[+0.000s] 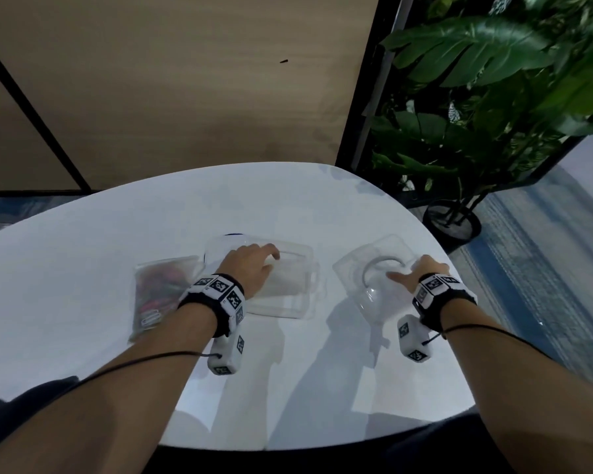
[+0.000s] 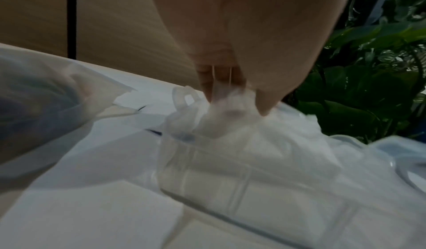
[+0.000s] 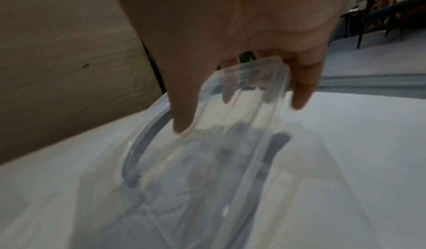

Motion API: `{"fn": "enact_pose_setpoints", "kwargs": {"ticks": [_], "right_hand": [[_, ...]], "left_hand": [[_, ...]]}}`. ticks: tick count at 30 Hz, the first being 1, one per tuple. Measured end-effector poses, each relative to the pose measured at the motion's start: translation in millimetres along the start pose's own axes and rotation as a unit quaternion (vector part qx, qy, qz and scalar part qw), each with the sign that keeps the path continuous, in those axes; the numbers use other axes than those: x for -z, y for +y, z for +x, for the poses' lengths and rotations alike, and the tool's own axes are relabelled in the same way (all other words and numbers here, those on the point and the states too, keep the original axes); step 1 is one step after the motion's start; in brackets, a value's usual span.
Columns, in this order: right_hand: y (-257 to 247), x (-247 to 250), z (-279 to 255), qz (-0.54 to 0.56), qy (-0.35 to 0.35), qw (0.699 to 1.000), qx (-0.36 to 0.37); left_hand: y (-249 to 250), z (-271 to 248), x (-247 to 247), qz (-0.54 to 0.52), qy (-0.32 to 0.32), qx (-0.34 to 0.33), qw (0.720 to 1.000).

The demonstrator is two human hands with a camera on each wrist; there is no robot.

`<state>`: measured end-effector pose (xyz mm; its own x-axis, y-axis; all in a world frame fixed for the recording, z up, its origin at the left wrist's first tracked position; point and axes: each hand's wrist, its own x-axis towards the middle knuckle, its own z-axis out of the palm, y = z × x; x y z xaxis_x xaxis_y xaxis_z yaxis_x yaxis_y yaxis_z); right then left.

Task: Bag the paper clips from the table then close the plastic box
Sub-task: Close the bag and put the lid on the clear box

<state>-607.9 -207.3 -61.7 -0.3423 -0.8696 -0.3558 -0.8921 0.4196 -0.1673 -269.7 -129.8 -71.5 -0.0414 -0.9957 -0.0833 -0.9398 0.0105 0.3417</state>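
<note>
A clear plastic box (image 1: 298,289) stands open in the middle of the white table (image 1: 83,254). My left hand (image 1: 271,258) reaches into it, and in the left wrist view its fingertips (image 2: 265,105) pinch crumpled white plastic (image 2: 230,125) lying inside the box (image 2: 265,198). Left of the box lies a clear bag (image 1: 158,292) filled with coloured paper clips, also seen blurred in the left wrist view as the bag (image 2: 34,107). My right hand (image 1: 408,271) grips the edge of the clear lid (image 1: 380,302), which has a grey handle (image 3: 143,143). The lid (image 3: 230,143) is tilted up off the table.
A large green plant (image 1: 476,97) in a black pot (image 1: 452,220) stands past the table's far right edge. A wooden wall panel (image 1: 185,80) rises behind the table. The rounded table edge runs close to the lid on the right.
</note>
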Motion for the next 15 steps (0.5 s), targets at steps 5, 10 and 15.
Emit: {"fn": "enact_pose_setpoints", "kwargs": {"ticks": [5, 10, 15], "right_hand": [[-41.7, 24.9, -4.9, 0.242, 0.065, 0.966, 0.061], [-87.3, 34.0, -37.3, 0.473, 0.064, 0.871, 0.119], [-134.5, 13.2, -92.3, 0.546, -0.224, 0.803, 0.086]], "left_hand": [[-9.1, -3.2, -14.4, 0.111, -0.015, -0.005, 0.994], [-12.0, -3.4, 8.4, 0.003, 0.022, 0.044, 0.999], [-37.2, -14.0, 39.6, -0.132, 0.046, 0.177, 0.974]]}}
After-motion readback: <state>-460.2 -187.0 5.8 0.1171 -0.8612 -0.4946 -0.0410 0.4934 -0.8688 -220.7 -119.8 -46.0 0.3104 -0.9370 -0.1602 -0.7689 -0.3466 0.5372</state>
